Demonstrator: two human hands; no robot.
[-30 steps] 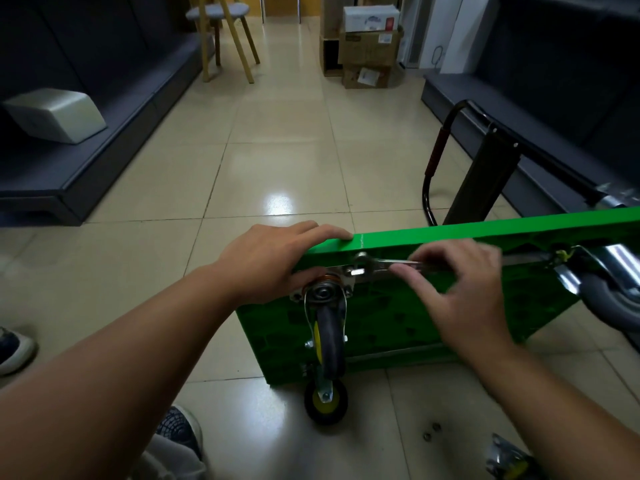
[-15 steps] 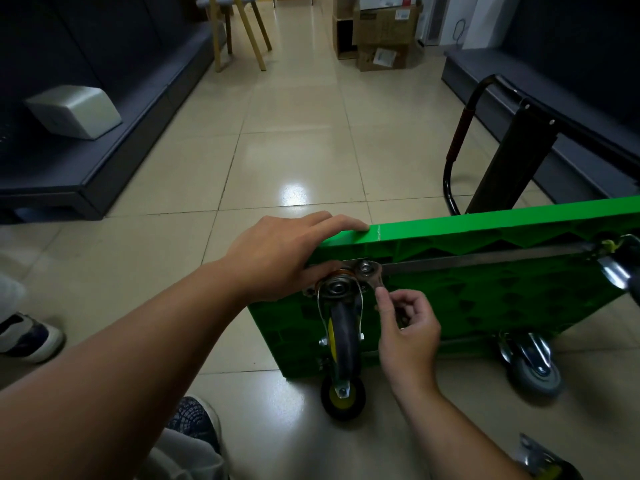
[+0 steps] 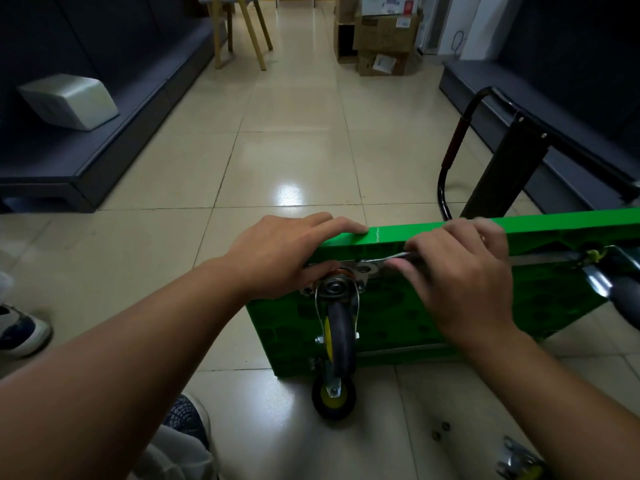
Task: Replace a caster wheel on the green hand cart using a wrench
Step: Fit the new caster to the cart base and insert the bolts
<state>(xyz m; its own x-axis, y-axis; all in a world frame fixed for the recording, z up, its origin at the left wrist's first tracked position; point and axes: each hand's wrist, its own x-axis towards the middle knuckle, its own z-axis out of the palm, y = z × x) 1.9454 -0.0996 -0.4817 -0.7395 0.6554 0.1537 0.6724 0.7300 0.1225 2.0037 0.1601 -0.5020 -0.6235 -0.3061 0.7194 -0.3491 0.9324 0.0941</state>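
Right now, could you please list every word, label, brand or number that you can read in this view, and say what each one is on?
No text here can be read.
White label on the upper cardboard box: too small and blurred.
White label on the lower cardboard box: blurred.
Red mark on the white box stacked on top: blurred.
Green cart and wrench: no markings visible.

White labels on cardboard boxes (image 3: 384,34) at the far end, print too small to read
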